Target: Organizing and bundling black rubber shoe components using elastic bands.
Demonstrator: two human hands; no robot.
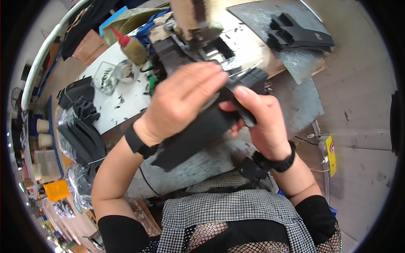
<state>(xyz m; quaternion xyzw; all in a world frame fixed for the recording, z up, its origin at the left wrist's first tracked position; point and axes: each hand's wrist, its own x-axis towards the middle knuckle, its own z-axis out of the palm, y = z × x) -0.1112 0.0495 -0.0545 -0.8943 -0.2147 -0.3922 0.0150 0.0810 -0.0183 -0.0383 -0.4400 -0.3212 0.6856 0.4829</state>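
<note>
Black panel (pixel 192 142) lies near of the left hand (pixel 179 99), left of the right hand (pixel 268 120). Right grip: narrow, pinching a dark strip (pixel 246 111). Left grip: cannot tell.

I see the right hand (pixel 270 122) hold a black strip (pixel 248 114) with its fingers (pixel 248 98). The left hand (pixel 177 101), blurry, is over a black piece (pixel 185 145). A red-tipped bottle (pixel 136 51) stands on the white desk (pixel 110 109).
</note>
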